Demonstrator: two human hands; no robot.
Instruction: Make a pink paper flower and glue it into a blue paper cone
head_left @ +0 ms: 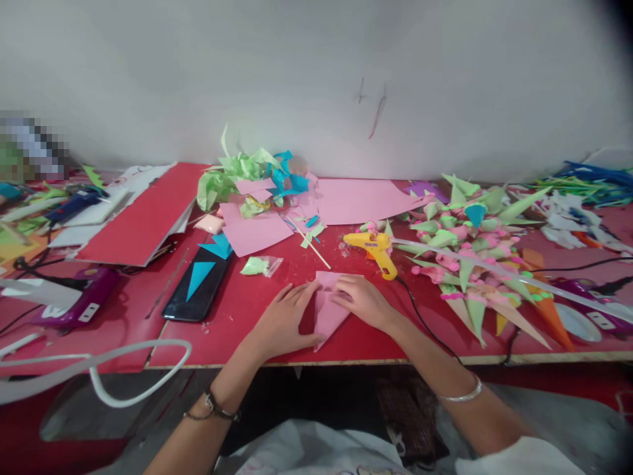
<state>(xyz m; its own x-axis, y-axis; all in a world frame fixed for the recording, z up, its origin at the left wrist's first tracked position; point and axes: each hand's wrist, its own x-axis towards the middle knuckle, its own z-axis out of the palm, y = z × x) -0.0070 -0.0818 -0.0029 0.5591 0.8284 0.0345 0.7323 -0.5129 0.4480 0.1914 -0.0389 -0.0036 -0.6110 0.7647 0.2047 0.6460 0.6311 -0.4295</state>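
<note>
A pink paper piece (pixel 327 314), folded to a point toward the table's near edge, lies on the red table (pixel 257 310). My left hand (pixel 284 320) rests flat on its left side with fingers stretched out. My right hand (pixel 363 301) presses on its upper right part, fingers bent down onto the paper. A yellow glue gun (pixel 374 249) lies just beyond my right hand, its black cord trailing off the table's edge.
Several green and pink paper cones (pixel 469 264) pile up at the right. Pink sheets (pixel 356 200) and green and blue scraps (pixel 247 173) lie at the back. A black phone (pixel 196 287) with blue triangles sits left, near a red board (pixel 143 218) and a purple glue gun (pixel 82 303).
</note>
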